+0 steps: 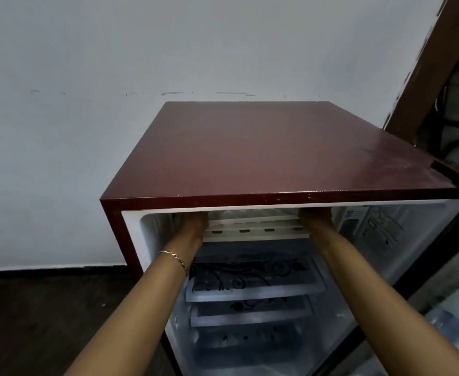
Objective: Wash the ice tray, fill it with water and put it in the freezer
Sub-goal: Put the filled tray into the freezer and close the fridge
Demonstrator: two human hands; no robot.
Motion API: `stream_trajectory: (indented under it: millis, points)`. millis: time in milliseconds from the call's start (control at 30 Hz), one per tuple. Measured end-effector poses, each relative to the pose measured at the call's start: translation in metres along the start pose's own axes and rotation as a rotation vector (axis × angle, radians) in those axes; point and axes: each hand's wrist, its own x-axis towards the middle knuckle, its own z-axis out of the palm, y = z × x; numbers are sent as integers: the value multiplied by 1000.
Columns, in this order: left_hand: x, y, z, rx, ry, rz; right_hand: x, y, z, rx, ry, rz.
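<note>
The dark red fridge (274, 161) stands open, seen from above its top. A white ice tray (252, 229) lies level at the mouth of the freezer compartment, just under the fridge's top edge. My left hand (193, 225) holds the tray's left end and my right hand (315, 218) holds its right end. The fingertips of both hands are hidden behind the fridge's top rim and the tray. A thin gold bracelet (175, 257) sits on my left wrist.
Two glass shelves (255, 289) with a black floral print sit below the tray inside the fridge. The open fridge door (440, 294) stands at the right. A pale wall lies behind, a dark floor at the left, and a brown frame (437, 61) at the upper right.
</note>
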Motion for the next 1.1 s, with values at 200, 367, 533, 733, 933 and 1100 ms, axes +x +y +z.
stream_trajectory:
  millis: [200, 367, 533, 733, 933, 1100]
  points:
    - [7, -6, 3, 2, -29, 29, 6, 6, 9, 103, 20, 0]
    - [9, -5, 4, -11, -16, 22, 9, 8, 12, 80, 63, 13]
    - [15, -5, 6, 87, 3, -41, 8, 8, 8, -102, 65, -15]
    - [1, -11, 5, 159, -9, 45, -11, 11, -7, -133, 21, 14]
    - [-40, -17, 0, 180, 12, 62, -56, 7, -30, 34, -60, -1]
    - [-113, -20, -6, 97, -50, 128, -109, 6, -65, 215, -147, -38]
